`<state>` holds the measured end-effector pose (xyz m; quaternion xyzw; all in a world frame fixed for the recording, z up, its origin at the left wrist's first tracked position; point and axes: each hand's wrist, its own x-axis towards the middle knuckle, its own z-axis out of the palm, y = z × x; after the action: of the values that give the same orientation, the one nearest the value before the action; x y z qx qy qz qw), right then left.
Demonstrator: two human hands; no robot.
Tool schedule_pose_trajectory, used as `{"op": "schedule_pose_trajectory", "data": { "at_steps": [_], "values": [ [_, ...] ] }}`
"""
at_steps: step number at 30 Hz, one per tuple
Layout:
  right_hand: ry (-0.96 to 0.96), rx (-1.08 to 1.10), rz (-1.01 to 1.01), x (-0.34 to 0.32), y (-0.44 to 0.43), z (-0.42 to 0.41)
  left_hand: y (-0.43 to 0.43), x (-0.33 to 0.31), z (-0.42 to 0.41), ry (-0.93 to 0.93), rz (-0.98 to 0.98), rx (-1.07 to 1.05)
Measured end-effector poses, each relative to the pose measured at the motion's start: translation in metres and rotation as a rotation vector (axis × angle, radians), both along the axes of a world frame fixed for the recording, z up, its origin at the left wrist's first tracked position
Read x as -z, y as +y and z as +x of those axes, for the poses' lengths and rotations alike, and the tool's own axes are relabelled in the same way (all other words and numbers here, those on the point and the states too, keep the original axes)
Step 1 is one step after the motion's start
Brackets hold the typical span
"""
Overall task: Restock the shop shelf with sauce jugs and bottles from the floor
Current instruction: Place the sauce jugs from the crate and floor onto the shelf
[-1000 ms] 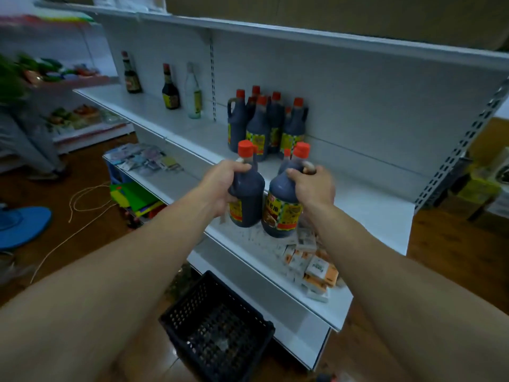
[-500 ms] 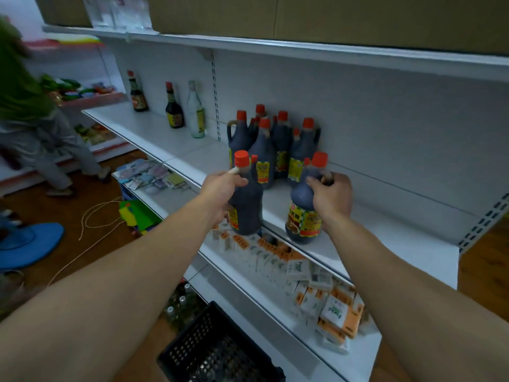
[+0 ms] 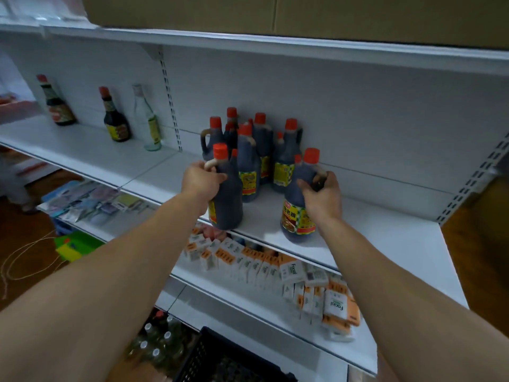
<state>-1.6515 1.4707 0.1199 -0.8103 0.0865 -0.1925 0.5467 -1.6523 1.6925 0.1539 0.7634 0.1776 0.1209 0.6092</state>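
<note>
Fingers: the left hand (image 3: 200, 180) has its fingers (image 3: 217, 177) wrapped round the handle of a dark sauce jug; the right hand (image 3: 321, 194) grips the handle of a second jug.
Left jug (image 3: 225, 194): centre of the frame, red cap, upright, its base at the front edge of the middle shelf (image 3: 385, 238).
Right jug (image 3: 298, 213): right of centre, red cap, yellow label, standing on the same shelf.
Stocked jugs (image 3: 256, 155): a tight cluster of red-capped jugs just behind both hands, against the back panel.
Bottles (image 3: 115, 117): three upright, spaced apart, upper left of the frame.
Lower shelf: small white and orange boxes (image 3: 338, 304) in rows, lower right.
Crate (image 3: 228, 359): black, on the floor at the bottom edge.
</note>
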Motion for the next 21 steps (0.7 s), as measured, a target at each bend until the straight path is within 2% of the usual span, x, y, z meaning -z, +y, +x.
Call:
{"op": "schedule_pose_trajectory", "data": {
  "at_steps": [4,7,12,21],
  "values": [
    [0.072,0.052,0.128,0.008,0.017,-0.014,0.014,0.008,0.011,-0.031,0.272,0.109],
    [0.075,0.058,0.164,0.009,0.022,-0.020,0.021,0.016,0.017,-0.051,0.379,0.166],
    [0.101,0.075,0.128,0.011,0.021,-0.010,0.026,0.035,0.018,-0.081,0.172,0.225],
    [0.111,0.034,0.036,0.015,0.040,0.050,0.023,0.042,0.021,-0.074,0.204,0.195]
  ]
}}
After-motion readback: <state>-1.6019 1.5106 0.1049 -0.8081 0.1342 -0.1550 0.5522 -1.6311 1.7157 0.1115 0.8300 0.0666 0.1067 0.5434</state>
